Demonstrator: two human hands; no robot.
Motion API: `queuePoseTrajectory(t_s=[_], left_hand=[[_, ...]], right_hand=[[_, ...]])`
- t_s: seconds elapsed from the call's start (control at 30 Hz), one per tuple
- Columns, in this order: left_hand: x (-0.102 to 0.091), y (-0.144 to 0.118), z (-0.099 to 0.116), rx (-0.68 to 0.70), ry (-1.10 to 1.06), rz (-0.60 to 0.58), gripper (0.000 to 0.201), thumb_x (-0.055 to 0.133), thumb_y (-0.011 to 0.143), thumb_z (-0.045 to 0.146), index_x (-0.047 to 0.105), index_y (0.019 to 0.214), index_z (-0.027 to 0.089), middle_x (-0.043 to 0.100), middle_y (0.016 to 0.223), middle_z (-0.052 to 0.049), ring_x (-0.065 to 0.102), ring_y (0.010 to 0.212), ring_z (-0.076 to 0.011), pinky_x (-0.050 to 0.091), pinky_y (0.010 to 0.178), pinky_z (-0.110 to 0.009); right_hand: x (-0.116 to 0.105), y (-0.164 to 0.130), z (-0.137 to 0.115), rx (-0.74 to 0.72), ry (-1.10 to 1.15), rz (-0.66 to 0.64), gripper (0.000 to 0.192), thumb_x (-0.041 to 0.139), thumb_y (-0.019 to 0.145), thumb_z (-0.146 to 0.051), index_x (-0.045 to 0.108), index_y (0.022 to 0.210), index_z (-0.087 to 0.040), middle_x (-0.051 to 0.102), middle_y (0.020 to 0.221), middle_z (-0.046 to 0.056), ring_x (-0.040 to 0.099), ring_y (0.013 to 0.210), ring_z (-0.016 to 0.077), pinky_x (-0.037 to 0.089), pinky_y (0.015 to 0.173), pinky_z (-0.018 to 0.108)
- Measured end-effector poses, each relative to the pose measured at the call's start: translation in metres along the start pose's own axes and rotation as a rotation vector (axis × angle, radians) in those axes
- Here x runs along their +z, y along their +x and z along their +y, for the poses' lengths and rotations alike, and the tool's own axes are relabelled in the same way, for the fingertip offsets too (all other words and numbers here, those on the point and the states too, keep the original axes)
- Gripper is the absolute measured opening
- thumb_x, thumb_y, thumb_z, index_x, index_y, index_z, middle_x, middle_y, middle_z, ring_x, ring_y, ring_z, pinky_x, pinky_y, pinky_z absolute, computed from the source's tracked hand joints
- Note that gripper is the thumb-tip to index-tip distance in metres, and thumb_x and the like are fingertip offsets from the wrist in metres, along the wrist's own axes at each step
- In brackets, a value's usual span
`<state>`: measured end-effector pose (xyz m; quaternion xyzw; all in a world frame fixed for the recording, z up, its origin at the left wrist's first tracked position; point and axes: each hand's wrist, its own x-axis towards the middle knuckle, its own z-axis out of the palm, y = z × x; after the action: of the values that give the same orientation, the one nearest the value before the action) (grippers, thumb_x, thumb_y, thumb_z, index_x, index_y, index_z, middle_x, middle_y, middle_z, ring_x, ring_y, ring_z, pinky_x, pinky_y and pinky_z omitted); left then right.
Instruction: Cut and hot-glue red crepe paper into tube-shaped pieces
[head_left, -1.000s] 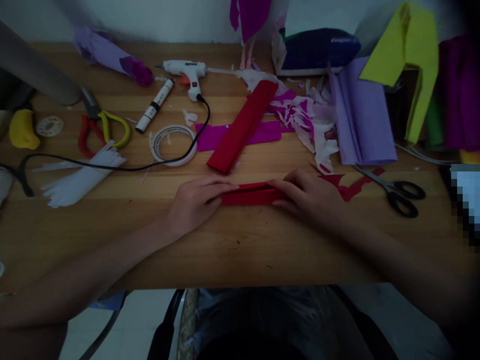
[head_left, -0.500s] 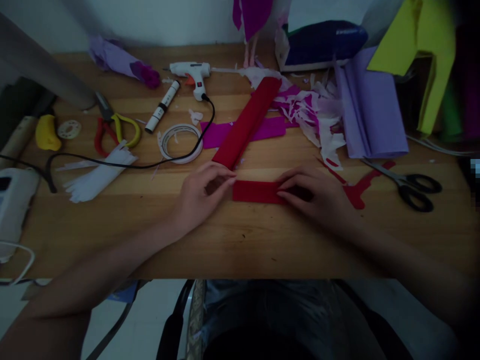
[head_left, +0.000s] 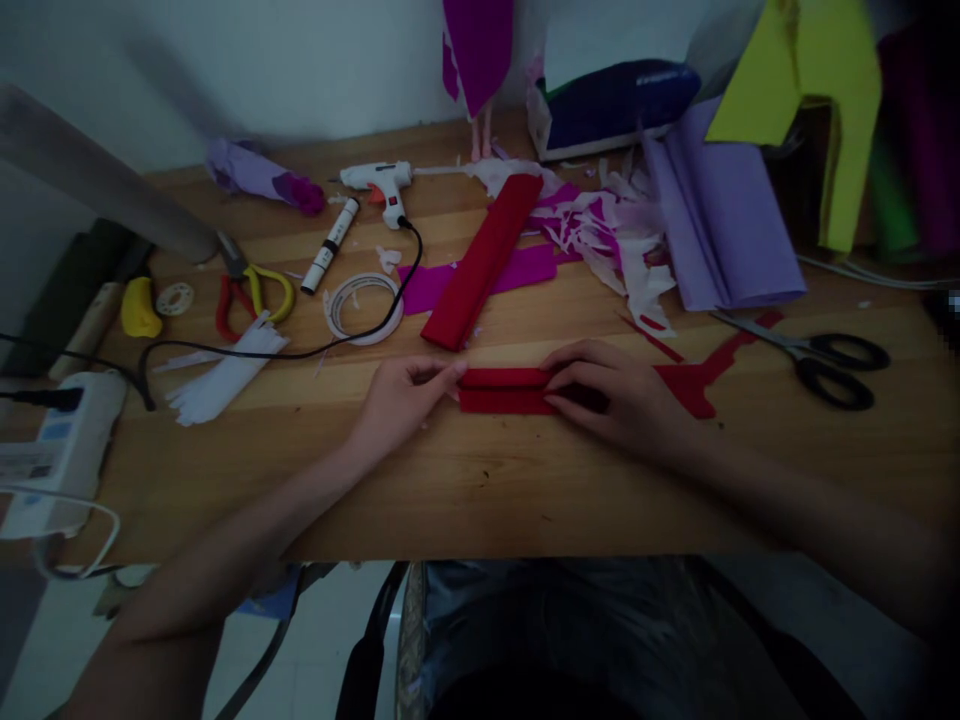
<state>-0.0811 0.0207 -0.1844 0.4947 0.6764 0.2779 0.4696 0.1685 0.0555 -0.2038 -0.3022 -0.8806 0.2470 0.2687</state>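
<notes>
Hands meet at the middle of the frame: your left hand (head_left: 401,395) pinches the left end of the folded red paper strip (head_left: 506,390) between thumb and fingertips, while your right hand (head_left: 626,395) lies flat over its right half, pressing it to the desk (head_left: 480,480). Judging by its doubled, narrow shape, the strip is already folded lengthwise, though the crease looks soft and wants firming. Red offcuts (head_left: 694,375) lie just right of your hand, the scissors (head_left: 821,355) beyond them. A longer red roll (head_left: 484,260) waits above, untouched.
</notes>
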Motion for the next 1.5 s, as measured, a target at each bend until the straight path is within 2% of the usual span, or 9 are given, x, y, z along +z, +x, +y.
queuePoseTrajectory(t_s=[0.1,0.27,0.57,0.77,1.03,1.17,1.27,1.37,1.5], left_hand=[[0.002,0.002,0.007,-0.088,-0.101,-0.023,0.017,0.072,0.072,0.034,0.070,0.069,0.017,0.065,0.062,0.001,0.039,0.039,-0.0044,0.030,0.037,-0.018],[0.005,-0.002,0.004,-0.039,-0.237,0.004,0.013,0.074,0.069,0.031,0.071,0.071,0.019,0.068,0.069,0.000,0.046,0.046,-0.0059,0.035,0.042,-0.018],[0.003,-0.010,0.001,-0.048,-0.238,-0.027,0.016,0.071,0.073,0.032,0.070,0.075,0.016,0.062,0.059,0.002,0.045,0.041,-0.0055,0.033,0.042,-0.019],[0.004,-0.009,-0.001,0.012,-0.200,-0.047,0.019,0.063,0.082,0.033,0.067,0.071,0.018,0.058,0.050,0.003,0.049,0.042,-0.0081,0.037,0.043,-0.021],[0.013,-0.010,-0.004,0.044,-0.192,0.036,0.018,0.074,0.070,0.031,0.064,0.067,0.016,0.060,0.054,0.005,0.052,0.042,-0.0082,0.042,0.047,-0.021],[0.011,-0.010,-0.002,0.017,-0.211,0.071,0.017,0.074,0.069,0.029,0.064,0.065,0.016,0.060,0.054,0.005,0.050,0.040,-0.0073,0.040,0.044,-0.020],[0.009,-0.012,0.002,0.002,-0.202,0.068,0.014,0.072,0.071,0.026,0.066,0.063,0.017,0.060,0.052,0.004,0.049,0.040,-0.0069,0.039,0.044,-0.020],[0.007,-0.014,0.004,0.013,-0.182,0.079,0.013,0.072,0.072,0.027,0.067,0.063,0.019,0.060,0.050,0.004,0.048,0.040,-0.0081,0.040,0.043,-0.021],[0.007,-0.015,0.003,0.032,-0.147,0.078,0.013,0.073,0.072,0.029,0.068,0.064,0.020,0.060,0.050,0.004,0.049,0.041,-0.0091,0.039,0.044,-0.022]], right_hand=[[-0.001,-0.001,-0.002,-0.005,-0.007,0.002,0.007,0.059,0.085,-0.012,0.061,0.085,-0.019,0.064,0.102,0.008,0.062,0.095,0.0191,0.052,0.083,0.035],[-0.002,0.001,-0.005,0.004,-0.060,0.038,0.006,0.061,0.086,-0.018,0.062,0.080,-0.018,0.065,0.101,0.010,0.062,0.096,0.0209,0.051,0.083,0.037],[-0.004,0.001,-0.001,0.007,-0.155,0.059,0.013,0.065,0.084,-0.024,0.062,0.072,-0.021,0.070,0.089,0.004,0.064,0.097,0.0226,0.041,0.101,0.047],[-0.004,0.002,0.000,0.030,-0.152,0.026,0.012,0.064,0.084,-0.027,0.062,0.073,-0.025,0.070,0.086,0.001,0.064,0.098,0.0235,0.040,0.102,0.051],[-0.004,0.002,0.000,0.019,-0.141,0.010,0.009,0.064,0.084,-0.027,0.064,0.075,-0.025,0.070,0.089,0.002,0.063,0.097,0.0235,0.038,0.102,0.051],[-0.020,0.003,0.002,0.039,-0.171,0.010,0.007,0.067,0.083,-0.030,0.063,0.079,-0.026,0.068,0.101,0.004,0.061,0.102,0.0272,0.039,0.100,0.053],[-0.039,-0.010,0.006,0.153,-0.288,0.072,0.009,0.069,0.082,-0.033,0.062,0.083,-0.027,0.064,0.110,0.005,0.057,0.109,0.0306,0.041,0.096,0.052],[-0.051,-0.041,0.012,0.391,-0.378,0.261,0.026,0.073,0.077,-0.040,0.061,0.095,-0.027,0.062,0.108,0.007,0.057,0.105,0.0317,0.044,0.090,0.052],[-0.049,-0.080,0.021,0.726,-0.153,0.518,0.040,0.074,0.072,-0.050,0.061,0.100,-0.025,0.065,0.094,0.003,0.061,0.078,0.0229,0.051,0.070,0.041]])
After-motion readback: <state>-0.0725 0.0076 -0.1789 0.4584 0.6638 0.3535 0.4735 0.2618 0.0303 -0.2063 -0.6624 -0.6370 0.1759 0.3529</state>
